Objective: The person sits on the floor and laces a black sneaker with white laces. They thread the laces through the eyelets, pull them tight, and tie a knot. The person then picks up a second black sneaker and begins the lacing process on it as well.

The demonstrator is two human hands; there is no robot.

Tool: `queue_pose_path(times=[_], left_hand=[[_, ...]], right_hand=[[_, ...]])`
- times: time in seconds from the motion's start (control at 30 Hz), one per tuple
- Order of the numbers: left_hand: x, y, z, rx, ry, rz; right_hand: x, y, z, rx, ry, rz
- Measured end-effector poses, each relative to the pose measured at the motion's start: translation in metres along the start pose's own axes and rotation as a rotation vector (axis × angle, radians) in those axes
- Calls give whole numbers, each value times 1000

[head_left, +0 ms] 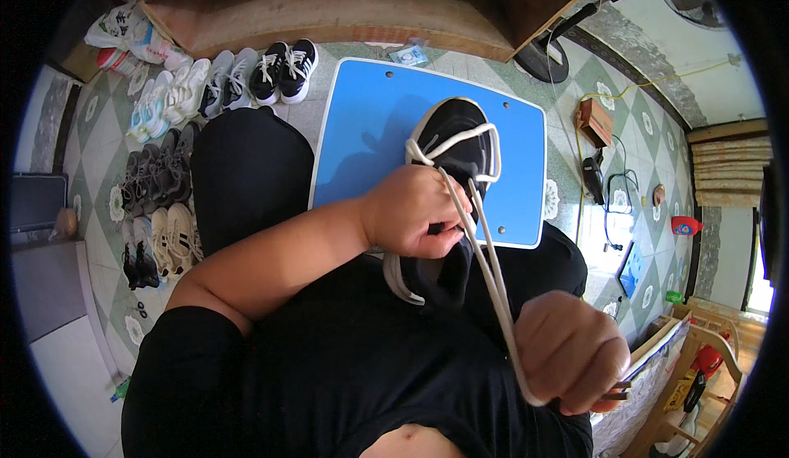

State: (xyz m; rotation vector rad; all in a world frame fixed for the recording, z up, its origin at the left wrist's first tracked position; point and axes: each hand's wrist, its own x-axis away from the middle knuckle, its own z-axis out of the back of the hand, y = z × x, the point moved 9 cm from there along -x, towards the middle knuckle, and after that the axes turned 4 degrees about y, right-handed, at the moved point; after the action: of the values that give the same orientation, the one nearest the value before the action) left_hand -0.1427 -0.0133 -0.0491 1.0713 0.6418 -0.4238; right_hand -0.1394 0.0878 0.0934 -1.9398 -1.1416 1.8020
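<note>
A black sneaker (453, 118) with a white sole edge lies on a small blue table (357, 121), its toe pointing away from me and its heel end toward my body. My left hand (419, 211) is closed over the lacing area, its fingers curled against the shoe and lace; part of the shoe is hidden beneath it. A white shoelace (495, 277) forms a loose loop over the toe, and two strands run from the shoe down to the right. My right hand (569, 351) is closed in a fist around the lace, well apart from the shoe.
Several pairs of shoes (234, 80) line the tiled floor at left. A wooden cabinet (329, 34) stands beyond the table. At right are a fan base (542, 59), a cardboard box (594, 122), a hair dryer (592, 177) with its cord, and a wooden frame (723, 351).
</note>
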Motion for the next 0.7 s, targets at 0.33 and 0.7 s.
queue_pose_path(times=[0.33, 0.7], left_hand=[[-12, 69, 43, -259, 261, -205], [-32, 73, 39, -214, 55, -24]], right_hand=[[9, -3, 27, 684, 213, -86], [22, 66, 86, 1249, 85, -568]])
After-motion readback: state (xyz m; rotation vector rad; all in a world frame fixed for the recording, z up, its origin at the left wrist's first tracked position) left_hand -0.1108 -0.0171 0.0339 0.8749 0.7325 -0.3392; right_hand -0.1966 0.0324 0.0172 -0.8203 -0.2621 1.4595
